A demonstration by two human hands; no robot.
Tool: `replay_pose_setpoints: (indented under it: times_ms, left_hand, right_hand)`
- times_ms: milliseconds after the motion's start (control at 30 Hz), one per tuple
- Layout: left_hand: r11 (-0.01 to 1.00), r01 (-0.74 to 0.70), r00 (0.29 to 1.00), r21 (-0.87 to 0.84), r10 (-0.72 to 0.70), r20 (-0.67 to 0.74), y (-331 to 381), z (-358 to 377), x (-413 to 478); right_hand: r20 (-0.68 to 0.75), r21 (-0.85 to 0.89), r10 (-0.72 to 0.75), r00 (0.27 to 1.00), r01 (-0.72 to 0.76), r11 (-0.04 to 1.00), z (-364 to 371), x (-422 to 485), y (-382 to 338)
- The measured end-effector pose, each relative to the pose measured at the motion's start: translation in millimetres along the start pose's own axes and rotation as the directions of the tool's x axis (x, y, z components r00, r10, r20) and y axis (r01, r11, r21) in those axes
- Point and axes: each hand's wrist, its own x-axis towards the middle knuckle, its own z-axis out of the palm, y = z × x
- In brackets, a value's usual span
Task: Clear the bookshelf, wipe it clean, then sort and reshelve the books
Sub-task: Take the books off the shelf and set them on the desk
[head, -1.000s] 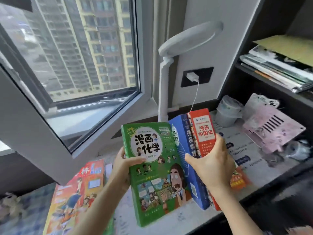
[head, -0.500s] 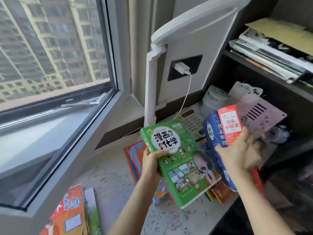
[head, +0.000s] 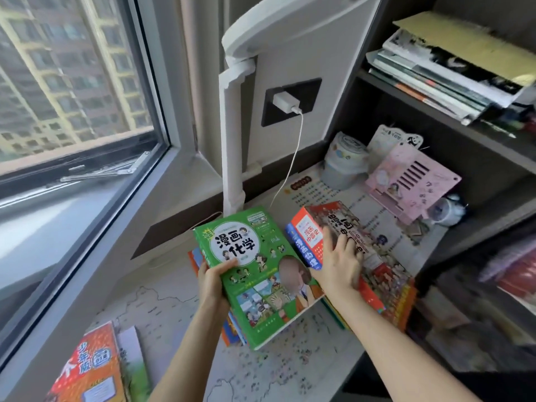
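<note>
My left hand (head: 213, 282) grips a green comic book (head: 255, 274) by its left edge, thumb on the cover, holding it tilted above the desk. My right hand (head: 340, 264) lies with spread fingers on a red book (head: 377, 256) that rests flat on a blue book (head: 304, 250) and other books beneath. More thin books (head: 232, 326) lie under the green one. The dark bookshelf (head: 452, 123) stands at the right, its upper shelf holding a pile of magazines (head: 443, 71).
A white desk lamp (head: 232, 126) rises behind the books, its cable running to a wall charger (head: 285, 102). A tape roll tub (head: 345, 163) and a pink stand (head: 412, 178) sit by the shelf. An orange book (head: 92, 369) lies at bottom left. The window (head: 72, 82) fills the left.
The red and blue books have gone from upright in my right hand to lying flat on the desk pile. The green book came lower, and my view swung right.
</note>
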Motion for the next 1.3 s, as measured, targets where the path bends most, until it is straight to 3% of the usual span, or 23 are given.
replay_pose_setpoints:
  times_ms: [67,133,167,200,233,267,300,433,533,633,733,867,1100,1300]
  left_hand:
    - [0.997,-0.041,0.999,0.062,0.043,-0.024,-3.0,-2.7,0.7]
    - [0.943,-0.147,0.981,0.299,0.177,-0.077,-3.3,-4.7,-1.2]
    - [0.859,-0.205,0.962,0.47,0.266,-0.065,-2.0,-5.6,-3.4]
    - [0.701,-0.24,0.938,0.672,0.346,-0.026,1.7,-6.2,-6.0]
    - [0.462,-0.226,0.915,0.858,0.403,0.024,5.8,-7.8,-7.0]
    - [0.219,-0.177,0.904,0.96,0.421,0.071,11.6,-10.2,-7.3]
    - [0.076,-0.13,0.908,0.989,0.41,0.088,16.2,-13.5,-5.0]
    - [-0.108,-0.047,0.921,0.993,0.381,0.084,26.2,-14.1,-9.7]
    - [-0.154,-0.077,0.88,0.985,0.454,0.139,27.3,4.6,-36.5]
    - [-0.199,-0.245,0.821,0.949,0.478,0.312,34.0,35.6,-68.9]
    - [-0.167,-0.497,0.77,0.852,0.367,0.522,39.2,71.5,-109.6]
    - [-0.11,-0.743,0.616,0.66,0.273,0.739,35.1,108.1,-185.9]
    - [-0.188,-0.888,0.395,0.42,0.156,0.905,-6.4,129.2,-305.2]
    - [-0.149,-0.954,0.256,0.259,0.039,0.966,-98.5,151.1,-403.3]
  right_hand:
    - [0.047,-0.004,-0.039,0.998,0.04,0.999,3.8,-3.3,4.5]
    - [0.137,-0.004,-0.081,0.987,0.082,0.997,11.1,-6.1,8.8]
    - [0.181,-0.007,-0.098,0.979,0.1,0.995,13.7,-7.7,10.7]
    - [0.211,-0.003,-0.103,0.972,0.106,0.994,14.8,-9.3,12.1]
    - [0.232,0.007,-0.098,0.968,0.1,0.995,15.1,-9.4,13.0]
    - [0.251,0.025,-0.089,0.964,0.085,0.996,13.3,-9.4,12.7]
    - [0.267,0.05,-0.078,0.961,0.067,0.996,9.7,-10.0,11.7]
    - [0.216,0.293,-0.005,0.976,-0.06,0.954,-27.3,-23.7,15.2]
    - [0.134,0.509,-0.032,0.991,-0.041,0.86,-66.0,-43.3,24.5]
    - [0.082,0.676,-0.098,0.992,0.016,0.737,-108.7,-65.2,35.6]
    - [-0.004,0.749,-0.126,0.992,0.087,0.657,-145.0,-86.9,52.4]
    - [-0.146,0.822,-0.138,0.98,0.198,0.534,-186.9,-133.9,85.4]
    - [-0.342,0.842,-0.095,0.935,0.349,0.412,-230.9,-246.0,174.2]
    - [-0.337,0.887,0.136,0.932,0.266,0.377,-218.0,-329.5,292.8]
